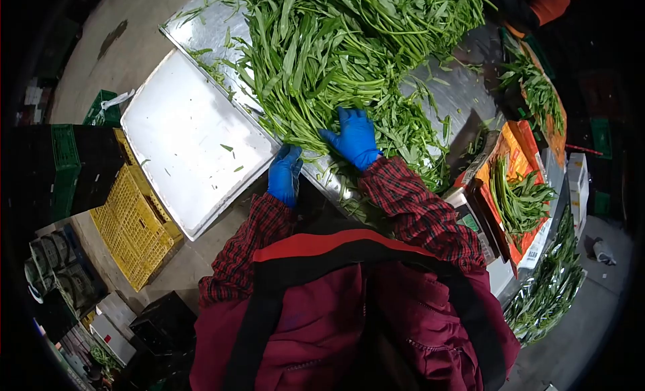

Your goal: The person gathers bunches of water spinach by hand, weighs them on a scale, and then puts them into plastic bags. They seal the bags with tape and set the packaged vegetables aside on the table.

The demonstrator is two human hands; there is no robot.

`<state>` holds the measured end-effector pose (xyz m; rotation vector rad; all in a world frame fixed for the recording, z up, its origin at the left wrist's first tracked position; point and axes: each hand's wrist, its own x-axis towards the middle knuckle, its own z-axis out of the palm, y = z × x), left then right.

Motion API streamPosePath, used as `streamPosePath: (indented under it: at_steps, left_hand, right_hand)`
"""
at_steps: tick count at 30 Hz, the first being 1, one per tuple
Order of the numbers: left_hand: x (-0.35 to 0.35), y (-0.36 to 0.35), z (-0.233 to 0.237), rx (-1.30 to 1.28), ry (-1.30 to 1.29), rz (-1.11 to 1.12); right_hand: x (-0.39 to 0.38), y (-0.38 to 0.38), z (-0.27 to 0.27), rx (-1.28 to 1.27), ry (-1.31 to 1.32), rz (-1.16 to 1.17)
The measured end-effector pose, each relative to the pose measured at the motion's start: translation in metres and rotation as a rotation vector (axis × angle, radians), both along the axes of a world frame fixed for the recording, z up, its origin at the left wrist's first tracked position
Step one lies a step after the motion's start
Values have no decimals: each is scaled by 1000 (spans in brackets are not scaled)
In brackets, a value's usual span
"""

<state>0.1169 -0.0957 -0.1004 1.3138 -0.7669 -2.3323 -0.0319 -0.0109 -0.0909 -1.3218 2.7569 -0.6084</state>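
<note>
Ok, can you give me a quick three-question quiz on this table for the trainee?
1. True or false: the right hand lies flat on the pile of greens.
2. What lies just to the outer side of the left hand? A) white tray B) blue bucket C) knife
3. Fill in: both hands wear ____ gloves.

Key: 1 true; 2 A; 3 blue.
</note>
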Motion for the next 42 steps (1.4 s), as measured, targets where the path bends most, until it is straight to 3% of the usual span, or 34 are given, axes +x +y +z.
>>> streamPosePath:
  at_steps: [4, 7, 10, 12, 14, 18, 20, 23, 26, 28, 29, 32, 33, 35, 36, 37, 38, 40, 41, 42]
  left_hand:
    - [-2, -7, 5, -9, 48, -141]
    - [-2, -15, -1, 33, 135, -193]
    - [-2, -9, 21, -4, 56, -176]
    - [1, -7, 9, -19, 57, -122]
    - [7, -6, 0, -38, 57, -69]
    - [17, -8, 8, -84, 33, -17]
    - [17, -8, 10, -83, 23, -54]
    - [3, -8, 33, -89, 135, -193]
    - [-26, -6, 58, -376, 358, -503]
    - [-47, 2, 83, -480, 280, -625]
    - [-59, 4, 104, -524, 416, -729]
    - [-86, 24, 101, -736, 594, -936]
    - [-95, 32, 81, -671, 608, -953]
    - [-109, 47, 13, -584, 590, -959]
    - [-112, 53, 3, -739, 488, -1078]
    - [-115, 60, -6, -897, 385, -1192]
    - [-122, 66, -19, -708, 424, -1164]
    - [-128, 75, 8, -616, 389, -1187]
    - [-131, 68, -8, -456, 305, -1122]
    - [-133, 69, 4, -461, 327, -1149]
  right_hand:
    - [25, -21, 8, 290, 11, 49]
    - [33, -33, 9, 344, 22, 104]
    - [37, -41, -3, 346, 95, 123]
    - [35, -44, -11, 294, 171, 122]
    - [24, -46, -20, 299, 77, 153]
    - [-9, -41, 2, 204, -569, 189]
    - [-24, -31, -3, -198, -810, 296]
    - [-36, -9, 53, -356, -1154, 249]
    - [-45, 20, 82, -587, -1323, 92]
    - [-40, 44, 103, -661, -1326, 0]
    - [-33, 58, 116, -667, -1353, -60]
    - [-7, 95, 111, -758, -1319, -46]
    - [-4, 104, 92, -697, -1110, 43]
    - [-21, 128, 89, -149, -764, 253]
    - [-25, 145, 38, -436, -868, 109]
    - [-30, 153, 33, -407, -1013, 63]
    - [-31, 161, 30, -380, -1161, 19]
    - [-26, 164, 23, -504, -1139, -78]
    - [-33, 162, 18, -542, -1152, -101]
    - [-34, 160, 22, -534, -1303, -323]
